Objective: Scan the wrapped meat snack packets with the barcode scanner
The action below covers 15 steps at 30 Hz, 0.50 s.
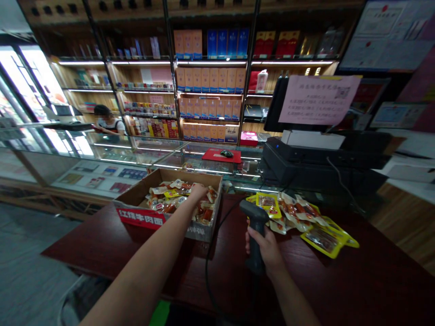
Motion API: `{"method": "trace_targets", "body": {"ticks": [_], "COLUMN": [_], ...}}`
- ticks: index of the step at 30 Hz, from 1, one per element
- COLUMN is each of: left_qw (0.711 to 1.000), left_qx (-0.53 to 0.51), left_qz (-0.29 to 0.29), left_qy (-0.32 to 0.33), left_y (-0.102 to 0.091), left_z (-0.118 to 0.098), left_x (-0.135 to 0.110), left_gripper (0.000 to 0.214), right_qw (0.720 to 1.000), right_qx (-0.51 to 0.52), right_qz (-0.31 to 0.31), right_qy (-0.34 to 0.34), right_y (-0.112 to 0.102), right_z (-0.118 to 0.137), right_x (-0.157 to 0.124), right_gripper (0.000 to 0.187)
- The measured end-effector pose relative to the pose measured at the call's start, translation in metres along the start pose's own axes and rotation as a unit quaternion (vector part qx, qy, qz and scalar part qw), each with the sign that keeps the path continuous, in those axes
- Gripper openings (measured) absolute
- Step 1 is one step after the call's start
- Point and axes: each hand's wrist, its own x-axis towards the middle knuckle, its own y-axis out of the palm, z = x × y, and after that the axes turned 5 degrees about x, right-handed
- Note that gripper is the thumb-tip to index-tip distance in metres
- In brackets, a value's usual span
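Gripping one black barcode scanner in my right hand, fingers wrapped tight round its handle, I reach my left hand into one cardboard box on the dark red counter, fingers down among the snack packets; whether they grasp one, I cannot tell. Beyond the scanner, roughly eight more packets lie piled before one cash register.

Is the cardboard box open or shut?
Open. The box has its flaps folded out, so the snack packets inside show, and the left hand reaches in among them.
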Motion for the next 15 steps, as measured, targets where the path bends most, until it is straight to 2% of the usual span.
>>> {"method": "trace_targets", "body": {"ticks": [4, 8, 12, 15], "left_qw": [0.997, 0.966, 0.958, 0.965], "left_qx": [-0.067, -0.242, -0.277, -0.255], "left_qz": [-0.040, -0.085, -0.057, -0.018], "left_qy": [-0.011, 0.023, 0.047, 0.055], "left_y": [-0.018, -0.023, -0.008, 0.002], "left_z": [0.001, 0.006, 0.008, 0.006], "left_x": [-0.014, -0.047, -0.077, -0.086], "left_gripper": [0.018, 0.021, 0.026, 0.024], "right_qw": [1.000, 1.000, 1.000, 0.999], "right_qx": [0.005, 0.015, 0.021, 0.016], "right_qz": [0.001, -0.008, -0.011, -0.018], "right_qy": [0.000, 0.000, -0.014, -0.030], "right_y": [-0.003, -0.003, -0.002, -0.003], "right_z": [-0.001, 0.001, 0.007, 0.012], "right_x": [-0.003, -0.004, -0.007, -0.008], "right_gripper": [0.048, 0.050, 0.051, 0.050]}}
